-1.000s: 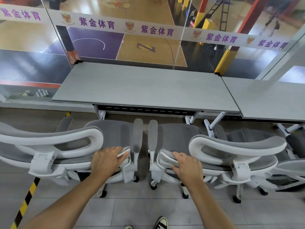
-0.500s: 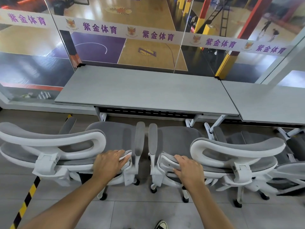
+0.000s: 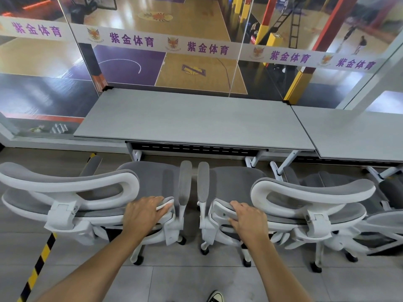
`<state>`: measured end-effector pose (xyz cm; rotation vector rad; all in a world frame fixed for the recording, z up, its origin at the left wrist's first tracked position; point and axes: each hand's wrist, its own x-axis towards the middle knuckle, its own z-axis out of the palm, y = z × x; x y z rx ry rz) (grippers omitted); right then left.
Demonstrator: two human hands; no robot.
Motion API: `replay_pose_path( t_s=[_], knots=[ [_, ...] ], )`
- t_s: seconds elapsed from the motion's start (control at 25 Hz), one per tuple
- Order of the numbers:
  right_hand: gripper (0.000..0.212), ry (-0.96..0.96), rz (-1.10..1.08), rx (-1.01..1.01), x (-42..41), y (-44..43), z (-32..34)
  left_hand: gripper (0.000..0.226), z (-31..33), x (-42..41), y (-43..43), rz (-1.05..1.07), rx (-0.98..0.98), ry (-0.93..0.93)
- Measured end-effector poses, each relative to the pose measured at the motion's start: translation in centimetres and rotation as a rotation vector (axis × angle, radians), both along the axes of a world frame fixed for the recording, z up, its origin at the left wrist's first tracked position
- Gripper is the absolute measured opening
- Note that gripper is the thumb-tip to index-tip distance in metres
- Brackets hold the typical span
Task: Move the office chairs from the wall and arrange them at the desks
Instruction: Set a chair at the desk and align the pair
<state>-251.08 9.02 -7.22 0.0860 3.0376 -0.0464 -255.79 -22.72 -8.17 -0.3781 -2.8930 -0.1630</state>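
Left hand (image 3: 144,214) grasps left chair (image 3: 150,179) backrest rim, right hand (image 3: 248,219) grasps right chair (image 3: 235,182) likewise: rigid frame, soft mesh, castered, probably easy-rolling.

Grey-and-white chairs (image 3: 152,184); pale grey desk (image 3: 196,118); yellow-black striped floor tape (image 3: 37,269); purple lettering on banner (image 3: 130,40).

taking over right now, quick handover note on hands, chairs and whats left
Left hand grips the backrest top of the left chair; right hand grips that of the right chair.
Both chairs stand side by side facing the desk, seats just short of its front edge.
Done: two chairs brought to this desk.
Left: probably push both in, let go, then see to the neighbouring desk.
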Motion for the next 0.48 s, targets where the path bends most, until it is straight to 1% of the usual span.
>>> replay_pose_path(
  t_s=[0.48],
  knots=[
    [0.038, 0.025, -0.008, 0.009, 0.30, -0.12, 0.01, 0.030, 0.44, 0.56, 0.23, 0.029, 0.029, -0.046]
  ],
)
